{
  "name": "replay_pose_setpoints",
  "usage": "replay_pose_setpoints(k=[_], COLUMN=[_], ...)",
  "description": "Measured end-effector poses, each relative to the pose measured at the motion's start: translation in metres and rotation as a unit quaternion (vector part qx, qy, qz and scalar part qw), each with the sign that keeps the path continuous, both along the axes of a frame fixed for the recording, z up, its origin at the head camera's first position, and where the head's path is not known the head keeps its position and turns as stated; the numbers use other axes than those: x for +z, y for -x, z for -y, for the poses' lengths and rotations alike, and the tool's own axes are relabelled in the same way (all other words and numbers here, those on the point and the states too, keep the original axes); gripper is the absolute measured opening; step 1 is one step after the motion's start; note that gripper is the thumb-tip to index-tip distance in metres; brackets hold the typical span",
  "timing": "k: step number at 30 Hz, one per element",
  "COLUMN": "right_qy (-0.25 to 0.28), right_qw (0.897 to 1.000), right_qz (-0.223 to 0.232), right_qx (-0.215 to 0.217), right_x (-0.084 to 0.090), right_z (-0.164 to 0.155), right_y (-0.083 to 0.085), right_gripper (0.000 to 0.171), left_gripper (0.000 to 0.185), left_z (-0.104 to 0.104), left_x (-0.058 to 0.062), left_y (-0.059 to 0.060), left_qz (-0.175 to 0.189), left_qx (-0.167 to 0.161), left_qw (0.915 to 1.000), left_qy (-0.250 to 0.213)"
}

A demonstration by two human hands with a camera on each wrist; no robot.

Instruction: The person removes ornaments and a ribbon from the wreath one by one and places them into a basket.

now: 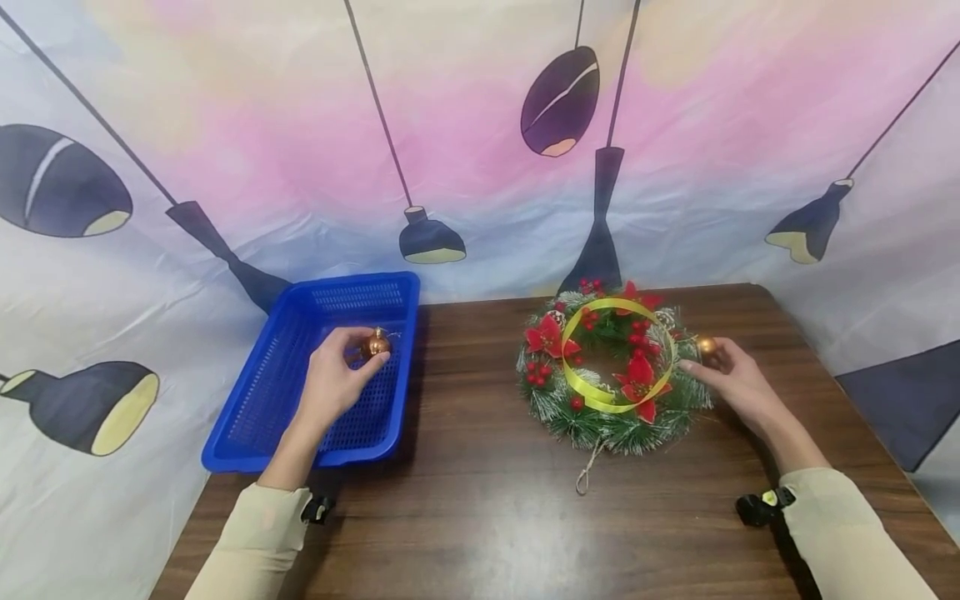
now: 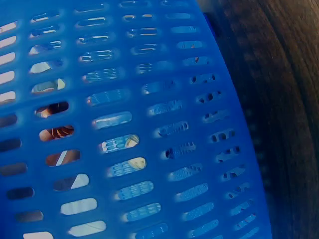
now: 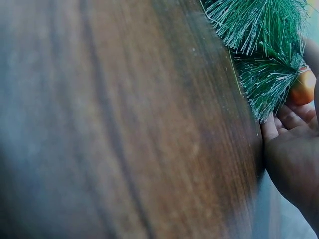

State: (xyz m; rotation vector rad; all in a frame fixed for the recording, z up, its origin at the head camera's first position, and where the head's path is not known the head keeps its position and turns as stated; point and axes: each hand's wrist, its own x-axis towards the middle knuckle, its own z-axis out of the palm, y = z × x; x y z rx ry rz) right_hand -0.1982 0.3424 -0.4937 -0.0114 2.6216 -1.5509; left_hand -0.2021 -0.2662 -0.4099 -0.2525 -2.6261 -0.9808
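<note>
My left hand (image 1: pixel 335 372) pinches a shiny copper-gold Christmas ball (image 1: pixel 377 343) between fingers and thumb, over the blue plastic basket (image 1: pixel 217 450). In the left wrist view the slotted basket wall (image 2: pixel 112 109) hides this hand. A green wreath (image 1: pixel 555 412) with red flowers, berries and frosted tips lies flat on the table. At its right edge my right hand (image 1: pixel 738 383) holds a gold Christmas ball (image 1: pixel 705 344), thumb toward the wreath. In the right wrist view, curled fingers (image 3: pixel 294 119) sit beneath that ball, beside the green needles (image 3: pixel 269 74).
A loop of yellow ribbon (image 1: pixel 617 408) stands over the wreath's middle. A twine loop (image 1: pixel 583 479) sticks out toward the front. Behind the brown wooden table (image 1: pixel 480 500) hangs a cloth printed with lamps (image 1: pixel 432 237).
</note>
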Motion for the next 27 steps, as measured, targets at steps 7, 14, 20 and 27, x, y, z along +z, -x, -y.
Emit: replay_pose_setpoints(k=[7,14,20,27], right_qy=[-0.004,-0.006,-0.010,-0.006], right_qw=[1.000,1.000,1.000,1.000], right_qz=[-0.001,-0.002,-0.004,0.000], right_qx=[-0.002,-0.002,-0.003,0.001], right_x=[-0.0014,-0.0014,-0.0009,-0.0008], right_z=[-0.0006,-0.0006,-0.0011,-0.0012], right_y=[0.0007,0.0017,0.0016,0.0010], right_gripper=[0.079,0.076,0.075,0.076], left_gripper=[0.041,0.043,0.044,0.046], left_z=[0.0003,0.0023,0.0035,0.0037], left_x=[-0.0023,-0.0051,-0.0082,-0.0076], left_y=[0.0020,0.0020,0.0031,0.0023], left_qz=[0.032,0.052,0.061,0.057], left_qx=[0.003,0.005,0.000,-0.008], left_qw=[0.9995,0.9986,0.9982,0.9983], left_qy=[0.004,0.002,0.001,-0.012])
